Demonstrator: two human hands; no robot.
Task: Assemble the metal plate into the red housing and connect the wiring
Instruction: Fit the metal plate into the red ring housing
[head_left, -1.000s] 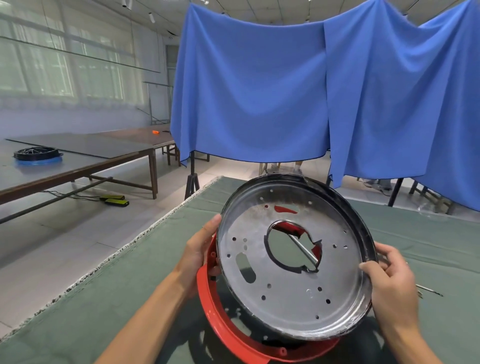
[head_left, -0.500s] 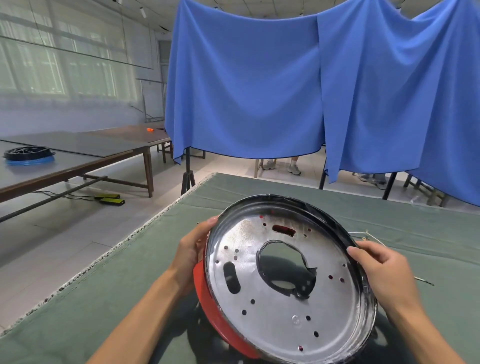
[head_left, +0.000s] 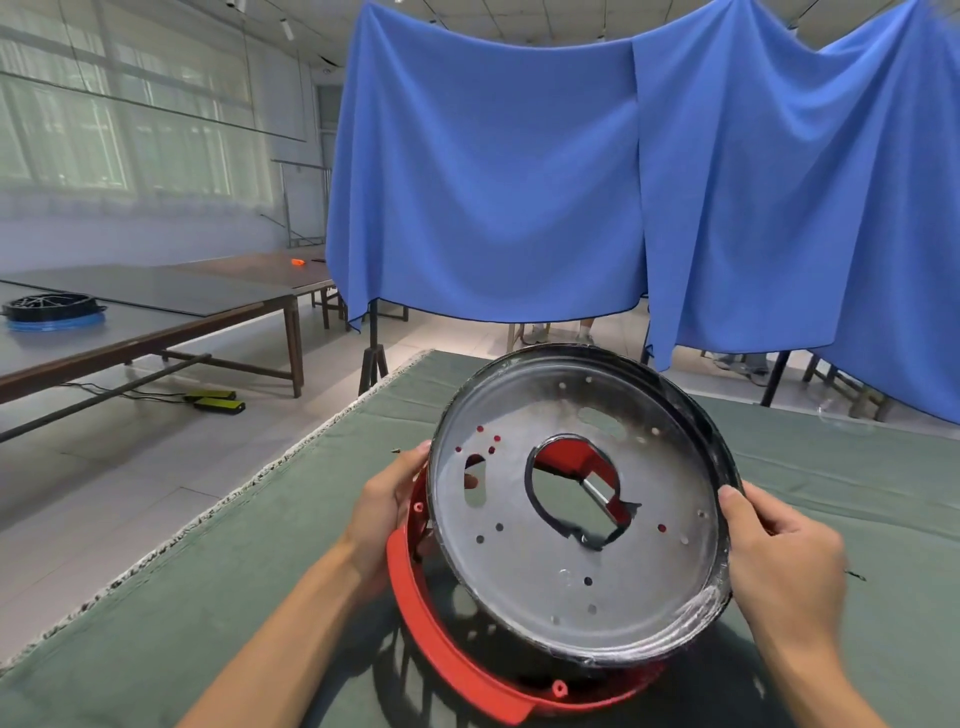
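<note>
A round silver metal plate (head_left: 540, 577) with a dark rim, several small holes and a large central cut-out is tilted up towards me above the green table. Behind and under it sits the red housing (head_left: 457, 660), a ring-shaped plastic shell whose lower rim shows below the plate. Red parts and a thin metal rod show through the cut-out. My left hand (head_left: 387, 512) grips the left edge where plate and housing meet. My right hand (head_left: 779, 561) grips the plate's right rim. No wiring can be made out.
A green cloth covers the table (head_left: 156, 623); its left edge runs diagonally beside the tiled floor. Blue drapes (head_left: 519, 182) hang behind. A long table (head_left: 156, 322) at left carries a black ring on a blue base (head_left: 52, 310). Yellow-black boxes (head_left: 215, 401) lie on the floor.
The plate has tilted back up and turned in my hands; the red housing shows again through the cut-out and below the plate. Both hands keep their grip.
</note>
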